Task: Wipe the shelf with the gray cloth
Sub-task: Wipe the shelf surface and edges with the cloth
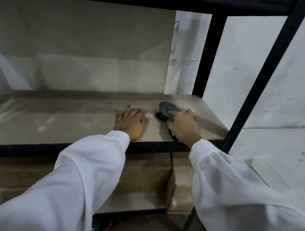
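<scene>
Our right hand (183, 127) is clenched around the bunched gray cloth (166, 108), pressing it against the dusty tan board shelf (52, 119) near its right rear corner; a thin black cord (172, 136) trails from under this hand over the front edge. Our left hand (131, 120) lies flat and released, palm down, just beside the cloth, probably bracing us while we lean in. Pale streaks across the shelf suggest that dust remains on the left part. The board sits in a black metal rack frame (266, 75) against a scuffed white wall (248, 69). Brown cardboard boxes (140, 178) stand on the tier below.
</scene>
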